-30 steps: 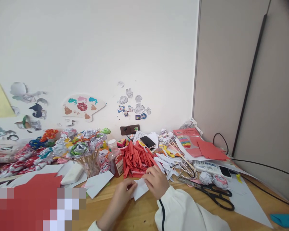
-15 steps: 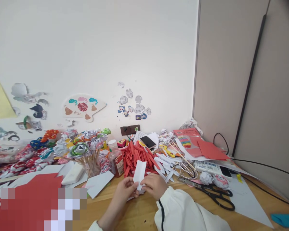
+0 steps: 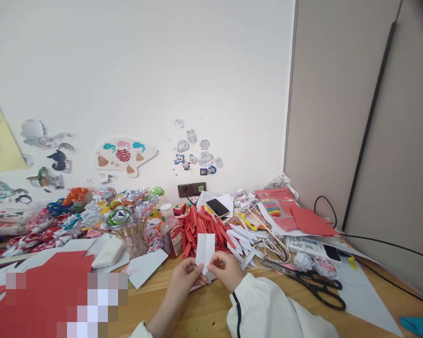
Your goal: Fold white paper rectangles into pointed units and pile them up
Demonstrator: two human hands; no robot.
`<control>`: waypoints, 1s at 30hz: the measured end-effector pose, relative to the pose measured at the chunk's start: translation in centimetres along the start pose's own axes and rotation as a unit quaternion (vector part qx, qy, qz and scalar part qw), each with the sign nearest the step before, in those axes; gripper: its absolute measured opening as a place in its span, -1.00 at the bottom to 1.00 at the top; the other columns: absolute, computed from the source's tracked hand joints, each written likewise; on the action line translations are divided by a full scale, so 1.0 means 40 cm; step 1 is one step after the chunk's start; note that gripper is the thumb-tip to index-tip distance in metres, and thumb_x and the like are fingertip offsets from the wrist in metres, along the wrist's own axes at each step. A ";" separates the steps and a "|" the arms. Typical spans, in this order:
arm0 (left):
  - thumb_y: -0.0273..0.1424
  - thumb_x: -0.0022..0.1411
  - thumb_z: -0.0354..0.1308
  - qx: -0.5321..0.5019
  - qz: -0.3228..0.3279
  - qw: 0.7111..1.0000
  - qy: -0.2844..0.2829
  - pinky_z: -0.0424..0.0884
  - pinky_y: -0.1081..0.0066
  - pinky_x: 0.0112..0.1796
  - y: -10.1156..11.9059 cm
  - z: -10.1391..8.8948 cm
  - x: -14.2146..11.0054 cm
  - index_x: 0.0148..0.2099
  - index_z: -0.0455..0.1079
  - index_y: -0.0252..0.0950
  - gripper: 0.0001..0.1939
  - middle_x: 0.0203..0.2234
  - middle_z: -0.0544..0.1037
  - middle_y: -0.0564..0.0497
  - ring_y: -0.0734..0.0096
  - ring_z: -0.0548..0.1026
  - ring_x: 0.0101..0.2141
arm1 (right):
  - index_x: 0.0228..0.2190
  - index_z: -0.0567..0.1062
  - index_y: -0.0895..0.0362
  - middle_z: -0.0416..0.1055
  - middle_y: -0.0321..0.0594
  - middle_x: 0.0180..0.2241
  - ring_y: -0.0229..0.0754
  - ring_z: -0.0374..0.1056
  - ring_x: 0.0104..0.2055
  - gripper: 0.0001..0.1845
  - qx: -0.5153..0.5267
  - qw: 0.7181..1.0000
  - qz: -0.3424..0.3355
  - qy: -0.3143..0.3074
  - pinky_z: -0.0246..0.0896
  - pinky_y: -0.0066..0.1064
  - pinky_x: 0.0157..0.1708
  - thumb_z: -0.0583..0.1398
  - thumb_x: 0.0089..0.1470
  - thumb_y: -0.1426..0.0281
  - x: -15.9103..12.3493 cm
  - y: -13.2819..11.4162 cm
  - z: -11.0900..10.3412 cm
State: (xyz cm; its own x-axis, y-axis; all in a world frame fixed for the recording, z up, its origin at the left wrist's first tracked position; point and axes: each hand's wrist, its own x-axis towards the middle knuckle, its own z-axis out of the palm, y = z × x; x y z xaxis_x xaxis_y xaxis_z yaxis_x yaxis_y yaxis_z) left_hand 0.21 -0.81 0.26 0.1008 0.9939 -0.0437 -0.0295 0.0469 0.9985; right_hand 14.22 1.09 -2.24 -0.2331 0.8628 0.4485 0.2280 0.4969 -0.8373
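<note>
A small white paper strip (image 3: 205,250) stands upright between my two hands, creased down its middle. My left hand (image 3: 185,279) pinches its lower left edge and my right hand (image 3: 226,269), in a white sleeve, pinches its lower right edge. Both hands hover just above the wooden table (image 3: 204,312). Right behind the strip lies a heap of folded red paper pieces (image 3: 200,228), with folded white pieces (image 3: 241,237) beside it.
Paper flowers on sticks (image 3: 125,218) and a red-capped bottle (image 3: 171,232) stand at the left. Red paper sheets (image 3: 52,277) lie front left. Black scissors (image 3: 319,288), a phone (image 3: 217,207), a bead string (image 3: 275,248) and cables (image 3: 384,241) are at the right.
The white paper lay flat on the table under both hands. Both hands have since lifted it upright and now pinch its bottom end.
</note>
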 end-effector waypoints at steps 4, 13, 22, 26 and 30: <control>-0.19 -0.25 0.20 -0.001 -0.011 1.000 -0.016 0.34 0.48 -0.57 -0.008 0.008 -0.002 -0.50 0.21 -0.33 -0.66 -0.76 0.44 0.12 0.47 0.42 -0.67 | -0.57 0.33 0.18 0.23 -0.37 -0.64 -0.36 0.16 -0.58 -0.96 -0.004 0.999 0.015 0.032 0.07 -0.56 -0.57 0.12 -0.20 0.45 0.000 0.005 0.007; -0.25 -0.27 0.24 0.005 0.020 0.999 -0.028 0.30 0.50 -0.62 -0.004 0.028 -0.013 -0.48 0.23 -0.36 -0.66 -0.78 0.42 0.11 0.49 0.39 -0.71 | -0.57 0.30 0.16 0.20 -0.39 -0.64 -0.37 0.13 -0.58 -0.98 -0.024 0.998 0.001 0.059 0.02 -0.55 -0.57 0.09 -0.21 0.49 -0.003 0.002 0.007; -0.29 -0.28 0.26 -0.037 0.004 0.999 -0.033 0.25 0.54 -0.67 -0.022 0.016 -0.001 -0.52 0.24 -0.35 -0.69 -0.74 0.43 0.12 0.56 0.35 -0.75 | -0.24 0.17 0.13 0.24 -0.39 -0.65 -0.32 0.25 -0.58 -0.76 0.107 0.994 0.010 0.035 0.16 -0.47 -0.51 -0.02 -0.04 0.43 -0.005 -0.008 0.000; -0.30 -0.21 0.22 -0.020 0.019 0.999 -0.030 0.20 0.57 -0.71 -0.028 0.016 -0.004 -0.45 0.27 -0.36 -0.72 -0.73 0.43 0.10 0.57 0.33 -0.78 | -0.18 0.14 0.15 0.29 -0.36 -0.60 -0.30 0.27 -0.55 -0.65 0.142 0.989 0.031 0.016 0.18 -0.46 -0.50 0.04 -0.07 0.40 0.004 0.002 -0.008; -0.26 -0.24 0.21 0.045 -0.012 0.997 -0.060 0.25 0.49 -0.69 -0.017 0.018 -0.007 -0.43 0.29 -0.38 -0.67 -0.71 0.44 0.05 0.44 0.38 -0.73 | -0.33 0.27 0.15 0.25 -0.39 -0.64 -0.34 0.23 -0.59 -0.78 0.093 0.995 0.036 -0.028 0.13 -0.51 -0.56 0.06 -0.14 0.47 0.003 0.012 -0.005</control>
State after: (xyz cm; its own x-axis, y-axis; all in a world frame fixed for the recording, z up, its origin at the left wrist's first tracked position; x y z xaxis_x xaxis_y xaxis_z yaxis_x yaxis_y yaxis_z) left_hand 0.89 -1.20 -0.38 0.2192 0.9733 -0.0687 0.0640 0.0559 0.9964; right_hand 14.51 1.45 -2.54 -0.2766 0.8867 0.3706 0.0693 0.4030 -0.9126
